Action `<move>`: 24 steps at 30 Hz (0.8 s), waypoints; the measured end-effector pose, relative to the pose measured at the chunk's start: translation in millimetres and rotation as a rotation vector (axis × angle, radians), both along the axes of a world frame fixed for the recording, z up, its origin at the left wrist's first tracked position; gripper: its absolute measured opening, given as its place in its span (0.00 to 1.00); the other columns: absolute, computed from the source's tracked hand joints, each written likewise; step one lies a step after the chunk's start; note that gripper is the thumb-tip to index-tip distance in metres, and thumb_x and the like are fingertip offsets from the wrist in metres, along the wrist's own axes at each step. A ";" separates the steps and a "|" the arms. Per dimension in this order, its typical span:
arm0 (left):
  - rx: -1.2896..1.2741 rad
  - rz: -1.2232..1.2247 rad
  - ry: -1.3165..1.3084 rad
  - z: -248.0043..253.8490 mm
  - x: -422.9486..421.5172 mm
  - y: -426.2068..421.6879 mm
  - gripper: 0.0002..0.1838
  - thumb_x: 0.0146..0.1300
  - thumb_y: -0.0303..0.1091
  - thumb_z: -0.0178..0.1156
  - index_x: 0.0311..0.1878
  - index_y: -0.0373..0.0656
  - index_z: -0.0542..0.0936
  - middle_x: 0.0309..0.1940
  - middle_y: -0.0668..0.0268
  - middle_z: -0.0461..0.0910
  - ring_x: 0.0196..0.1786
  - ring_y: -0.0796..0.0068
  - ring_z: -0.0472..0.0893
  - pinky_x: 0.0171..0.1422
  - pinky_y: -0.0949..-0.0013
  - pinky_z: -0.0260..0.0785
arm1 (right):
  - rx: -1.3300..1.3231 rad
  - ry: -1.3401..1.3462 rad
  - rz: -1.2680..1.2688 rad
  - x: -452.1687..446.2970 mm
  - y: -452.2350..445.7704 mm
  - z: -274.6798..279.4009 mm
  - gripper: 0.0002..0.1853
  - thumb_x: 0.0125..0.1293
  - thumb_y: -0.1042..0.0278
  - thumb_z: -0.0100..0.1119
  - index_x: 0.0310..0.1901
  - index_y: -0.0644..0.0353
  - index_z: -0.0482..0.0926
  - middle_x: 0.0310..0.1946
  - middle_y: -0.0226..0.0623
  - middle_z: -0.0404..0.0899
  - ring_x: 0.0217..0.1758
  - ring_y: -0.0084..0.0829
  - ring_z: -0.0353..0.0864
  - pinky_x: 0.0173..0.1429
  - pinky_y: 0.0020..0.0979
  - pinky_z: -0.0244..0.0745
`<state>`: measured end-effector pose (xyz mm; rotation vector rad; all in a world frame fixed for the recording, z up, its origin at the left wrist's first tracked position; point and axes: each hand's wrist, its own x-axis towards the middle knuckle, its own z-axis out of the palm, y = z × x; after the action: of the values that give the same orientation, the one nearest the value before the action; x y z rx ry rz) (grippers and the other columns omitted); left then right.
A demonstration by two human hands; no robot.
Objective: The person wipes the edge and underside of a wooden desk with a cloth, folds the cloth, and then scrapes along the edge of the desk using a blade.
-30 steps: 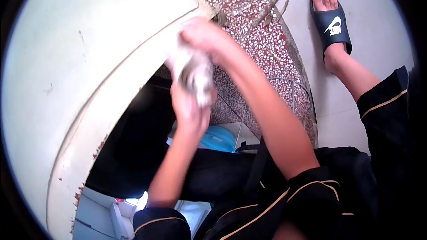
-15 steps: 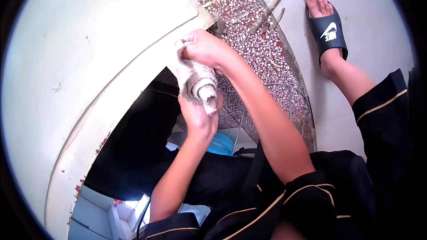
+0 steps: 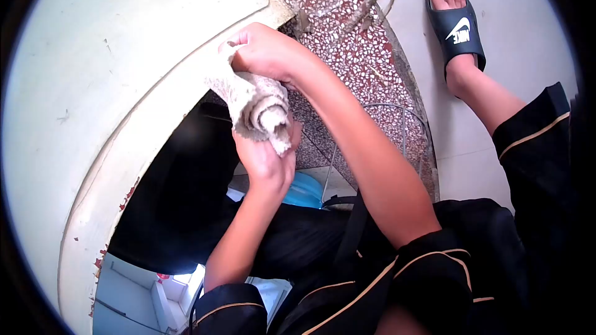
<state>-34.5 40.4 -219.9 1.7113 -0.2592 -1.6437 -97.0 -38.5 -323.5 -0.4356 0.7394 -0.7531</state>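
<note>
A greyish-white cloth point(image 3: 251, 102), loosely rolled with ragged edges, is held between both hands near the edge of a white panel point(image 3: 136, 56). My right hand point(image 3: 261, 53) is closed on its upper end, with the thumb and fingers curled in. Below, my left hand point(image 3: 264, 155) is wrapped round the cloth from underneath, and the rolled end points down over it. The cloth hides part of the left fingers.
Speckled red stone point(image 3: 347, 43) lies behind the hands, with a dry branch point(image 3: 372, 0) across it. A wire frame point(image 3: 403, 130), a blue basin point(image 3: 304, 190) and a foot in a black slide point(image 3: 459, 31) are also in view. The panel's edge is chipped.
The blur over the hands has gone since the first frame. Both hands and the cloth have shifted slightly up and left since the middle frame, with the grip unchanged.
</note>
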 end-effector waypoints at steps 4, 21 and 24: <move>0.103 -0.117 -0.049 -28.0 6.8 -7.2 0.15 0.73 0.41 0.41 0.46 0.42 0.72 0.28 0.67 0.74 0.16 0.79 0.70 0.12 0.75 0.56 | -0.010 0.159 -0.006 -6.9 2.1 -24.4 0.10 0.57 0.78 0.53 0.37 0.67 0.84 0.31 0.41 0.84 0.31 0.24 0.81 0.37 0.28 0.76; 0.034 -0.168 -0.367 -44.7 10.3 -3.4 0.20 0.74 0.47 0.39 0.45 0.39 0.72 0.24 0.66 0.74 0.14 0.78 0.65 0.15 0.74 0.51 | 0.342 -0.301 -0.177 14.0 24.2 -61.6 0.09 0.64 0.74 0.54 0.41 0.68 0.82 0.33 0.39 0.84 0.30 0.24 0.84 0.33 0.24 0.80; -0.063 -0.102 -0.458 -25.4 10.0 2.1 0.19 0.73 0.44 0.40 0.47 0.38 0.73 0.25 0.65 0.74 0.14 0.78 0.67 0.14 0.75 0.52 | 0.023 0.001 -0.153 20.6 13.1 -36.7 0.12 0.62 0.78 0.52 0.44 0.67 0.82 0.33 0.37 0.84 0.32 0.23 0.82 0.38 0.24 0.78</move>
<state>-24.5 42.6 -245.2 2.0370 -0.6175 -1.2771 -76.4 -25.4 -360.2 -0.3611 0.7879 -0.8872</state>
